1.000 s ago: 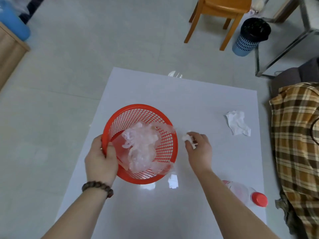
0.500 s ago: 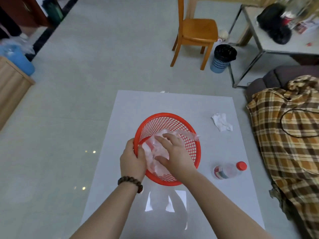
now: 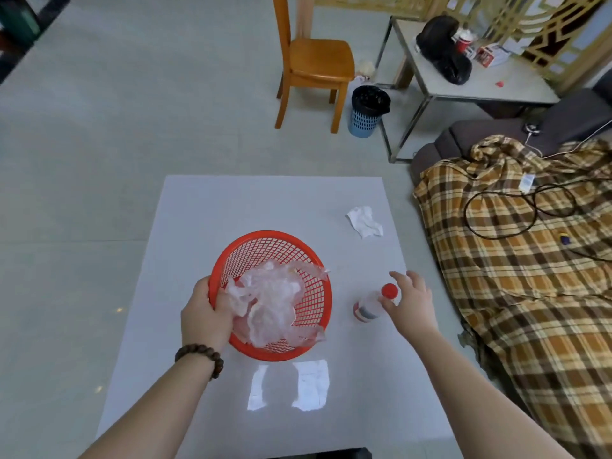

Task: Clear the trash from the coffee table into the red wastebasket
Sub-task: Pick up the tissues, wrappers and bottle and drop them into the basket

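Wastebasket [image 3: 299, 250] on the table [image 3: 265, 200], left hand [image 3: 205, 318] curled tight on its near rim; clear plastic wrap [image 3: 271, 299] inside; right hand [image 3: 409, 301] out of the basket since half a second ago, now open, fingers spread, just touching the bottle [image 3: 372, 304]; bottle next, then crumpled tissue [image 3: 364, 220] farther back.

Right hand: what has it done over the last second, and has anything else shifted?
The right hand dropped its small white scrap into the red wastebasket, came out and now reaches, open, over the bottle. The left hand kept its grip on the rim. The crumpled tissue and bottle stayed put on the coffee table.
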{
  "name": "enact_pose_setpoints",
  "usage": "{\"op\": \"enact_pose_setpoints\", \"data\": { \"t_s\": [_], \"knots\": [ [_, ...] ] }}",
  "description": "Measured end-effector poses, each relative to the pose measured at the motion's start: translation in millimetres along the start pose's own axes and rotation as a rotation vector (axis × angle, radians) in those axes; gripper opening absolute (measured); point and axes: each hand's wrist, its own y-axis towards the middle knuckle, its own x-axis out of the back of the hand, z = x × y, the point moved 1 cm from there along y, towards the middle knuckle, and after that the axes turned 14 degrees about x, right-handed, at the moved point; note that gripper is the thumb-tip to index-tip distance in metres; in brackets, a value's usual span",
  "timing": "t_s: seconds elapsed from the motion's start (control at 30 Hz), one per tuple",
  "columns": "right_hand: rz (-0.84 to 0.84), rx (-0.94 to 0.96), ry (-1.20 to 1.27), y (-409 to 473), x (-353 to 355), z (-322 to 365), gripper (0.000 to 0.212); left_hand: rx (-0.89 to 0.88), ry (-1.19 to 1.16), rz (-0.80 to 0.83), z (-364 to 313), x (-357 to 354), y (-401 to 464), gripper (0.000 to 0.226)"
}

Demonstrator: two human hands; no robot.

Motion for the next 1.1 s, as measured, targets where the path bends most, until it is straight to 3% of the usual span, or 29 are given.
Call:
{"op": "enact_pose_setpoints", "data": {
  "t_s": [0.13, 0.33, 0.57, 0.67, 0.93, 1.1],
  "knots": [
    [0.148, 0.069, 0.039, 15, -19, -35, 0.055, 0.023, 0.01, -0.034, 0, -22, -15, 0.022],
    [0.146, 0.211, 0.195, 24, -17, -53, 0.025, 0.084, -0.014, -0.165, -1, -53, -62, 0.015],
    [-0.263, 0.365, 0.47, 7, 109, -34, 0.019, 0.156, -0.073, -0.225, -16, -74, -102, 0.015],
    [-0.344, 0.411, 0.609, -5, 149, -17, 0.017, 0.157, -0.077, -0.212, -27, -76, -110, 0.02],
    [-0.105, 0.554, 0.714, -40, 120, 43, 0.022, 0.038, -0.121, -0.095, -47, -71, -137, 0.018],
    [0.066, 0.659, 0.577, -59, 87, 55, 0.022, -0.018, -0.117, -0.076, -50, -67, -148, 0.019]
  ]
}}
